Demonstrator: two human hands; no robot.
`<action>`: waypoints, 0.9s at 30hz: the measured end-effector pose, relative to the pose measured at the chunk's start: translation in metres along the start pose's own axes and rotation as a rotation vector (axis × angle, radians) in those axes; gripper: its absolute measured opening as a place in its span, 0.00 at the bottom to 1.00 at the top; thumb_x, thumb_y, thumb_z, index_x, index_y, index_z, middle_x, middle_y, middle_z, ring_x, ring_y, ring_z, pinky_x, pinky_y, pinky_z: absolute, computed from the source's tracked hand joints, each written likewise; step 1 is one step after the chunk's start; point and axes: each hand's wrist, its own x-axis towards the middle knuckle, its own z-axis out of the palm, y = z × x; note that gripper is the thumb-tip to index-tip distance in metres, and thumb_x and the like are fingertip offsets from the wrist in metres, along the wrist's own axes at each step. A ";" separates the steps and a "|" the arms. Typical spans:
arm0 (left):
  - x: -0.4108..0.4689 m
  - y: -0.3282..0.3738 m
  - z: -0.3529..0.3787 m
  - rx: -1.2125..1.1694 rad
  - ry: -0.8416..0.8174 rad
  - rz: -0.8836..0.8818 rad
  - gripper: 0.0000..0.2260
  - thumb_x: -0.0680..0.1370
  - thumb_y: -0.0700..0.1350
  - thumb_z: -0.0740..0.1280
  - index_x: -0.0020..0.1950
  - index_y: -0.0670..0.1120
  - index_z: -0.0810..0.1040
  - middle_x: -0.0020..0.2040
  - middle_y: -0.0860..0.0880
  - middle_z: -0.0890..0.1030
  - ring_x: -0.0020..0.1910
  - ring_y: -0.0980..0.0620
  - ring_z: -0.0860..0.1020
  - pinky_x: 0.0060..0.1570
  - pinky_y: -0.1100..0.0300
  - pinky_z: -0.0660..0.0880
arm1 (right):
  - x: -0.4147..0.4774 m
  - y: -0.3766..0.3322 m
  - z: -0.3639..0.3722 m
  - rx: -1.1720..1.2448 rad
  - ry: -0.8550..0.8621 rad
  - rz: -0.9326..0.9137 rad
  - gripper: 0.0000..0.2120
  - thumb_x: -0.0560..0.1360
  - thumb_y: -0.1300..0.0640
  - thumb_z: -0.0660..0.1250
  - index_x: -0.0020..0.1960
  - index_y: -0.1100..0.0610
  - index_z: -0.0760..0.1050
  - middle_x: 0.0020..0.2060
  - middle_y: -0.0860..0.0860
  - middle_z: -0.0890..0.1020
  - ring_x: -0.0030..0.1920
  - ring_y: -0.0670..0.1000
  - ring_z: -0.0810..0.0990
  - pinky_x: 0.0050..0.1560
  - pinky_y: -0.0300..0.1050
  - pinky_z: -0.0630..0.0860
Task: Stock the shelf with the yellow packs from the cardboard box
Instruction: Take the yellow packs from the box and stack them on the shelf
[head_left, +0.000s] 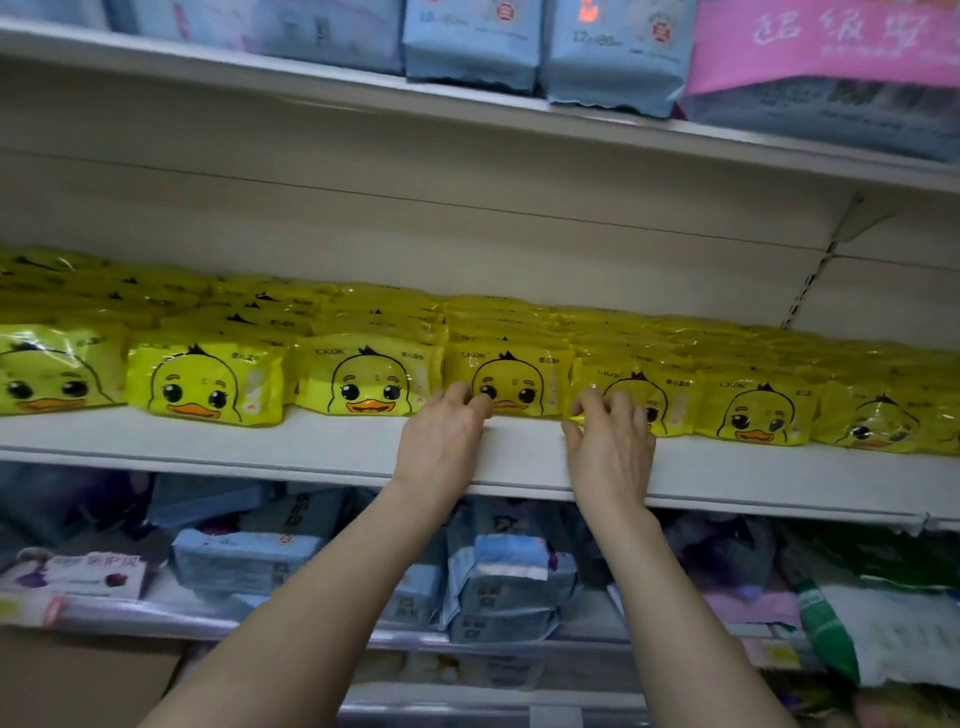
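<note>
Though the box is out of view, the shelf (260, 441) looks almost stocked: packs (208, 387) run in rows far left of the fingers and on past them to the right. The left hand (441, 441) rests bent fingers on one front pack (511, 382), grip unclear. The right hand (613, 452) pinches its neighbour (675, 397), so probably only straightening remains.

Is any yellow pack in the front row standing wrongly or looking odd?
Yes: the front pack near the right edge leans askew and looks crumpled, while its neighbours stand straight.
</note>
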 end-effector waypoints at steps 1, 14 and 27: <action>-0.005 -0.008 -0.005 -0.013 0.013 0.007 0.13 0.69 0.33 0.71 0.51 0.46 0.80 0.47 0.44 0.78 0.44 0.40 0.78 0.32 0.50 0.77 | -0.005 -0.012 0.000 0.012 0.010 -0.010 0.11 0.73 0.55 0.72 0.55 0.54 0.76 0.52 0.56 0.75 0.54 0.59 0.72 0.49 0.53 0.71; -0.079 -0.143 -0.082 -0.005 0.106 -0.077 0.15 0.69 0.35 0.73 0.54 0.46 0.79 0.52 0.42 0.77 0.50 0.39 0.77 0.32 0.48 0.77 | -0.073 -0.183 0.016 0.117 -0.077 -0.159 0.16 0.74 0.56 0.71 0.61 0.53 0.74 0.58 0.56 0.74 0.58 0.59 0.71 0.53 0.55 0.70; -0.126 -0.270 -0.131 0.072 0.143 -0.206 0.20 0.68 0.38 0.76 0.58 0.46 0.78 0.54 0.42 0.77 0.49 0.38 0.76 0.40 0.48 0.77 | -0.097 -0.312 0.031 0.215 -0.088 -0.306 0.16 0.74 0.57 0.71 0.61 0.53 0.74 0.53 0.55 0.74 0.53 0.58 0.72 0.49 0.53 0.72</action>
